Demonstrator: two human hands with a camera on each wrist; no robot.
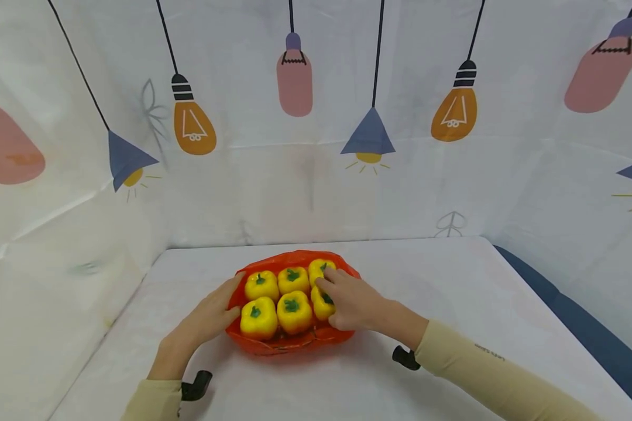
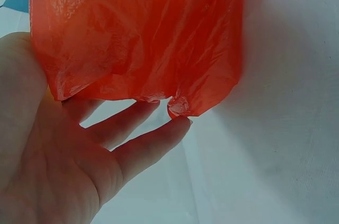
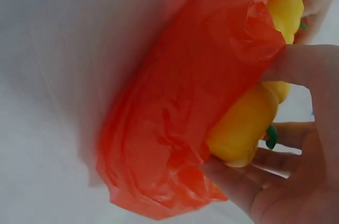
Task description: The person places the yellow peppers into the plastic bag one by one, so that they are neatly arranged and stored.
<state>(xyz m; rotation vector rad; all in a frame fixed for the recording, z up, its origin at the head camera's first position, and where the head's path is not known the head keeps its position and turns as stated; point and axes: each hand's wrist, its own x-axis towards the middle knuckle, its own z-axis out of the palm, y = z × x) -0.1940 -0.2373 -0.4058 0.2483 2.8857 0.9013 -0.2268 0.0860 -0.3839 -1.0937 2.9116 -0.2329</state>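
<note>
A red plastic bag [image 1: 260, 349] stands with its mouth rolled open, several yellow bell peppers [image 1: 258, 318] with green stems set upright in it in two rows. My left hand [image 1: 210, 313] holds the bag's left end, thumb at the rim; in the left wrist view its fingers [image 2: 151, 147] extend along the bag's end. Reaching over the right rim, my right hand [image 1: 358, 301] has its fingers and thumb round a bell pepper [image 3: 243, 126] at the front right. Part of that pepper is hidden by the hand and the bag wall.
The bag rests on a white-covered table [image 1: 400, 386]. Behind it hangs a white cloth backdrop [image 1: 311, 193] printed with lamps. A dark blue strip [image 1: 574, 310] runs along the table's right edge. Black wrist-camera mounts [image 1: 197, 386] jut from both wrists.
</note>
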